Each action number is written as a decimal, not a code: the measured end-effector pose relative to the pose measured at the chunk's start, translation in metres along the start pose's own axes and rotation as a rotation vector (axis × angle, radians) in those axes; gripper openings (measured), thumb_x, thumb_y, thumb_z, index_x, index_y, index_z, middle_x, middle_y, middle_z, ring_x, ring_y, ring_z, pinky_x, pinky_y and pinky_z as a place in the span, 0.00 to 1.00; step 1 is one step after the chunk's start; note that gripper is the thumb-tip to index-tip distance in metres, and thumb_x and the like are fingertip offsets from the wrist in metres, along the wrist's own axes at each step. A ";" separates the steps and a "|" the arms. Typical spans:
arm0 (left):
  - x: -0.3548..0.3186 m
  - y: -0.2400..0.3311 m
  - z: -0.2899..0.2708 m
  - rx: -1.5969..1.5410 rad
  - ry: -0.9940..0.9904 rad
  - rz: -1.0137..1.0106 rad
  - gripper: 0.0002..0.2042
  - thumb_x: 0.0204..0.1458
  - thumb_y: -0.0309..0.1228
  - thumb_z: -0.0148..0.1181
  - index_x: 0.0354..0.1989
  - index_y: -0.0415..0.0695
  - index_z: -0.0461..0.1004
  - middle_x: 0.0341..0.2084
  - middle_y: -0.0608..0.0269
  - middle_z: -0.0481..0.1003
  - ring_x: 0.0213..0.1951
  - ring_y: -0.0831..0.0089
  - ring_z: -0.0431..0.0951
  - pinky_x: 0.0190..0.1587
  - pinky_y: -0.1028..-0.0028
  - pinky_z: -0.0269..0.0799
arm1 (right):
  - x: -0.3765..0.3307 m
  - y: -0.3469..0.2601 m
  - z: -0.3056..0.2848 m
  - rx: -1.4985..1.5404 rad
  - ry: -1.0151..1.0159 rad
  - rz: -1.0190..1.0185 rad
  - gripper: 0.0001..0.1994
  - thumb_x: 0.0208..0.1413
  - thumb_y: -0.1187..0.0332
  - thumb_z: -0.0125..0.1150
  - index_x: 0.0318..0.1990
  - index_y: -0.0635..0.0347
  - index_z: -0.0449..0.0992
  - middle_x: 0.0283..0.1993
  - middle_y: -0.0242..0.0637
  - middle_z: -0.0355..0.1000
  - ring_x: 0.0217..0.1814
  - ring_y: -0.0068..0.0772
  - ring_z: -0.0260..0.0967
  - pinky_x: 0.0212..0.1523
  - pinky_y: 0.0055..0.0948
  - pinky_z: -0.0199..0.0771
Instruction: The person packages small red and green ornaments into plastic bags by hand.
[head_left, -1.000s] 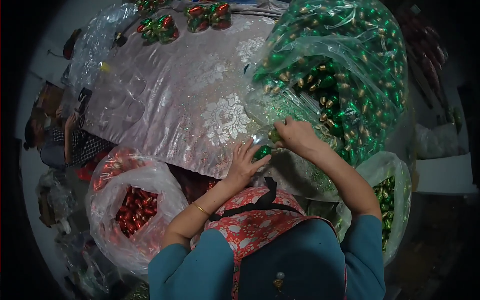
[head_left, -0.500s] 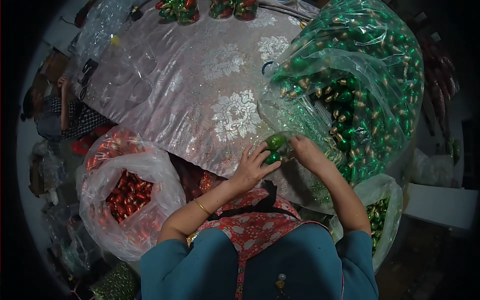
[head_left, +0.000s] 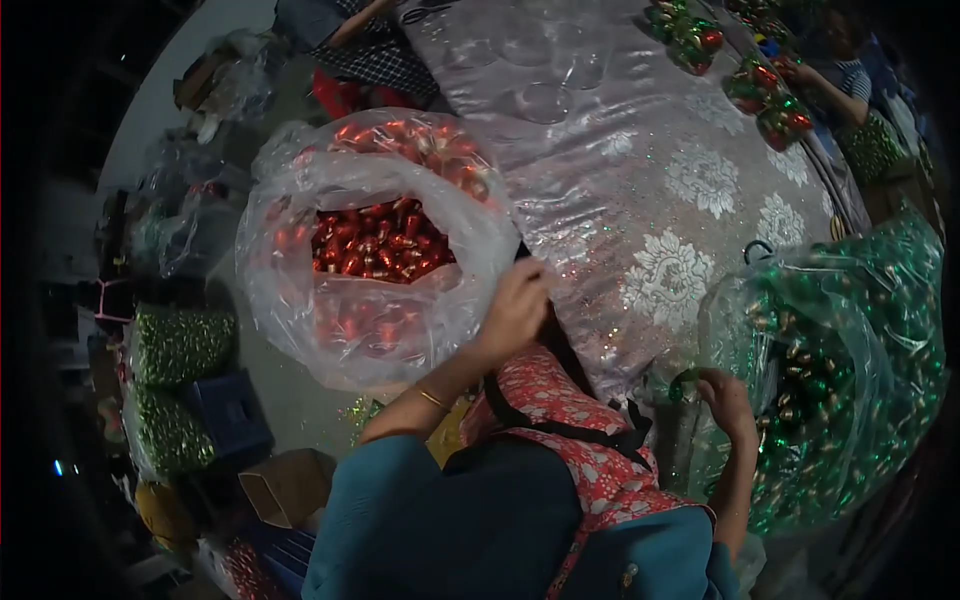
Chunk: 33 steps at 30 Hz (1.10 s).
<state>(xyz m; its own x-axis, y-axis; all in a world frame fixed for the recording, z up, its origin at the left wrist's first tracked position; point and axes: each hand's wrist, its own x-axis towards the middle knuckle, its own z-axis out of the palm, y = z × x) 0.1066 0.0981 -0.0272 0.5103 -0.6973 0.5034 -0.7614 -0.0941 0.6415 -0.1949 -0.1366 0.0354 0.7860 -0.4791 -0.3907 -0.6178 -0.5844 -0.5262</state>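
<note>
My left hand (head_left: 516,312) hangs beside the near right side of a clear plastic bag (head_left: 490,245) full of shiny red ornaments (head_left: 380,240). Its fingers are bent and smeared by motion, and I cannot make out anything in them. At the table's near edge, my right hand (head_left: 728,402) has its fingers curled at the rim of a small clear container (head_left: 660,385). A green ornament (head_left: 683,386) shows inside it, by the fingertips. Just right of that hand is a large clear bag (head_left: 860,340) of green ornaments with gold caps.
A floral cloth under clear plastic, strewn with glitter, covers the table (head_left: 600,190). Filled clear containers (head_left: 770,100) of red and green ornaments stand on the far side. Other people sit at the far left and far right. Green-filled bags (head_left: 185,345) and a cardboard box (head_left: 288,487) lie left.
The view has swung left toward the red bag. My left hand has let go of the container and moved left to the red bag's side; my right hand stays at the container.
</note>
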 end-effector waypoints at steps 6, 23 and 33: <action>-0.051 -0.145 -0.122 0.555 0.157 -0.613 0.12 0.47 0.25 0.54 0.41 0.39 0.70 0.40 0.49 0.68 0.43 0.52 0.67 0.47 0.59 0.63 | 0.000 -0.015 -0.012 0.071 0.031 0.103 0.12 0.52 0.71 0.56 0.43 0.65 0.74 0.39 0.51 0.73 0.40 0.50 0.72 0.39 0.34 0.71; -0.115 -0.317 -0.168 0.829 -0.052 -1.213 0.22 0.45 0.39 0.61 0.40 0.33 0.65 0.36 0.38 0.73 0.41 0.43 0.74 0.43 0.53 0.71 | -0.032 -0.013 -0.006 0.144 0.140 0.382 0.17 0.57 0.67 0.54 0.51 0.67 0.69 0.42 0.41 0.74 0.40 0.27 0.72 0.38 0.26 0.72; -0.022 -0.197 -0.140 0.516 0.216 -0.894 0.29 0.48 0.42 0.61 0.50 0.29 0.63 0.43 0.42 0.72 0.44 0.55 0.74 0.45 0.64 0.68 | -0.038 -0.061 -0.029 0.317 0.445 0.358 0.14 0.59 0.69 0.51 0.48 0.68 0.70 0.41 0.38 0.74 0.39 0.24 0.72 0.39 0.23 0.70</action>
<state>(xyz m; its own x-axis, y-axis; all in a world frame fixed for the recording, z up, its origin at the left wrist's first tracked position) 0.3014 0.2315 -0.0833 0.9917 -0.0883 0.0939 -0.1249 -0.8381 0.5311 -0.1875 -0.1020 0.1046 0.4056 -0.8737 -0.2687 -0.7491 -0.1493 -0.6454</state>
